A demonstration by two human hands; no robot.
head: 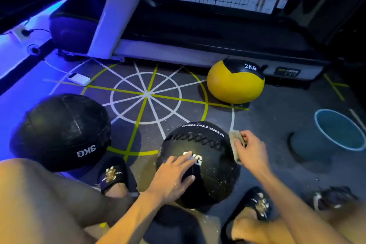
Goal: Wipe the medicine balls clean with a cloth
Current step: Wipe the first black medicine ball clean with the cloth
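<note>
Now wiping the black ball (200, 164): left hand (172, 176) flat on top with straight fingers, right hand (250, 150) pinching the cloth (235, 142) against its side. Next, probably turning it for the unwiped part.

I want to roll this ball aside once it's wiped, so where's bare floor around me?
Free: the circle markings between the 3KG ball, the yellow ball and the MOUNTSEA ball; also floor between that ball and the blue basin. Crowded: near your feet.
</note>
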